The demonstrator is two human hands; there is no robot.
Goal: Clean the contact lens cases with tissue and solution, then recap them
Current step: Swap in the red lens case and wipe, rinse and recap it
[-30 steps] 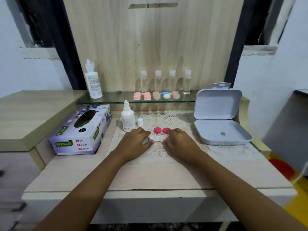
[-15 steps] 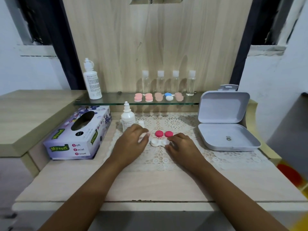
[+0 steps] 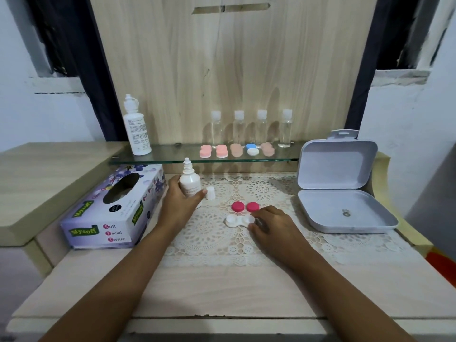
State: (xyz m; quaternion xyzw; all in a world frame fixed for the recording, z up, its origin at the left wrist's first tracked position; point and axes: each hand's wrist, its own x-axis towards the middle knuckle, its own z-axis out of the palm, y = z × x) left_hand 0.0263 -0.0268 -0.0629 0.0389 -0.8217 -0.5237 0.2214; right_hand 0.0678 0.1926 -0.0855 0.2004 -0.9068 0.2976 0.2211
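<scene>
White case (image 3: 237, 220) lies open on lace mat (image 3: 212, 239), long axis left-right, pink caps (image 3: 238, 206) just beyond. Right hand (image 3: 274, 224) pinches case's right end. Left hand (image 3: 179, 202) wraps round uncapped bottle (image 3: 189, 182), standing left of and beyond case. Likely next: bottle travels rightward over wells. Tissue box (image 3: 111, 213) farther left on table (image 3: 222, 287).

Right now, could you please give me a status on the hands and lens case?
Left hand grips the small bottle, uncapped. Right hand holds the lens case, pink caps off, behind it. Nothing blocking.
</scene>
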